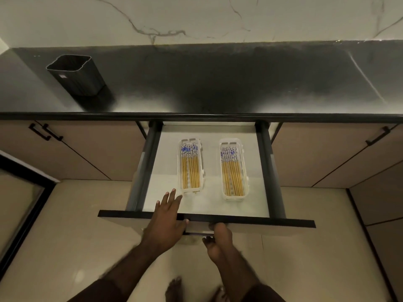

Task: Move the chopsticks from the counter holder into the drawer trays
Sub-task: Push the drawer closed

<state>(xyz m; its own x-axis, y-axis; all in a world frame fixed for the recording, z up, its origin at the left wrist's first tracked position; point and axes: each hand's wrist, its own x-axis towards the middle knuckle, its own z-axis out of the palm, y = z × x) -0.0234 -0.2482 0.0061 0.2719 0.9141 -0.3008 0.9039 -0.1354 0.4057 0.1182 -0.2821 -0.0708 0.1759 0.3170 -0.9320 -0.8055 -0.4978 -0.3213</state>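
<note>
The drawer stands pulled out below the counter. Two clear plastic trays lie side by side in it, the left tray and the right tray. Each holds several yellow chopsticks with blue-and-white tops, the left bundle and the right bundle. The black ribbed holder sits on the counter at the left, nothing showing above its rim. My left hand reaches over the drawer front, fingers spread, fingertips just short of the left tray. My right hand grips the drawer's front handle from below.
The dark counter runs across the view under a marbled wall. Cabinet doors with black handles flank the drawer on both sides. My bare feet stand on the pale tiled floor below the drawer.
</note>
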